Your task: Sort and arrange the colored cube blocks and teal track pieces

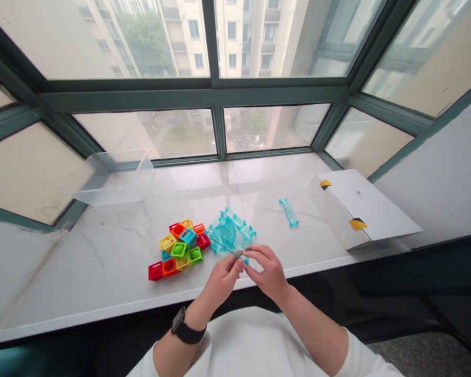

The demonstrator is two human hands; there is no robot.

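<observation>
My left hand (223,276) and my right hand (270,273) meet above the front edge of the sill, fingertips pinched together on a small translucent blue plastic piece (246,259). Most of that piece is hidden by the fingers, and a thin dark line runs from it up to the left. Just behind the hands lies a heap of translucent blue plastic pieces (228,229). To the left of this heap, a pile of coloured plastic blocks (179,250) in red, orange, yellow, green and blue has round openings in the faces. One separate blue track-like piece (289,213) lies off to the right.
A clear plastic bin (112,196) stands at the back left of the white marble-look sill (102,283). On the right is a white box (371,209) with yellow-and-black tape pieces. Green-framed windows (192,99) border the sill at the back and sides.
</observation>
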